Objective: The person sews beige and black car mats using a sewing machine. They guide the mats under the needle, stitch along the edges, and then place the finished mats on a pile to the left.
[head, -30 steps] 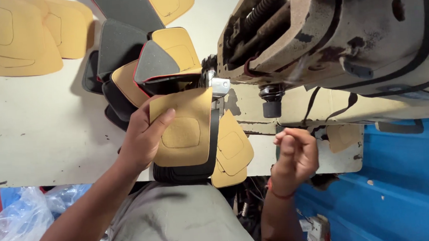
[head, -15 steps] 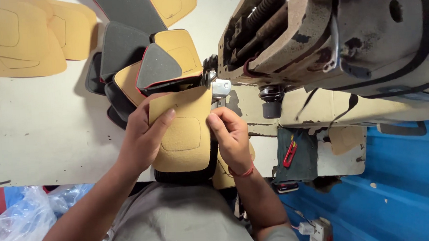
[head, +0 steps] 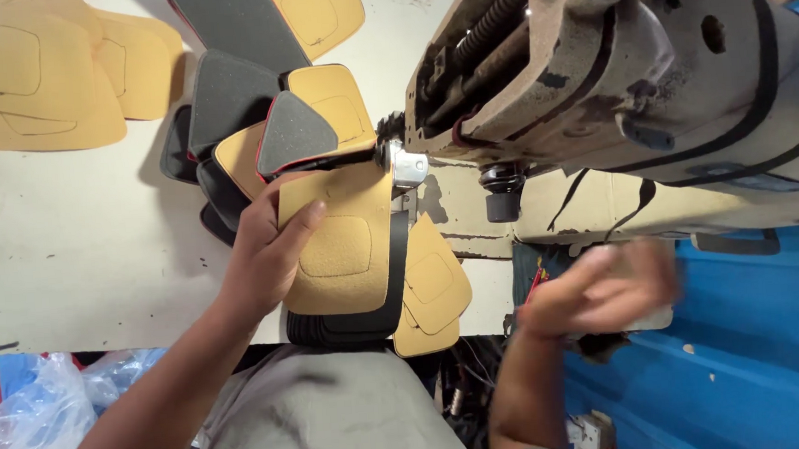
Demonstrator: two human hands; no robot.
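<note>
Tan cut panels [head: 30, 81] lie at the upper left of my pale counter [head: 69, 254], clear plastic [head: 23, 423] below its edge. At center my left hand [head: 267, 251] presses flat on a tan padded piece [head: 345, 246] stacked over black ones. The sewing machine [head: 631, 81] fills the upper right. My right hand [head: 598, 291] is blurred over the blue floor [head: 750, 360]; I cannot tell its grip.

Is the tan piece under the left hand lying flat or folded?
Flat: the tan piece lies spread on a black piece, the left hand resting on its edge.
</note>
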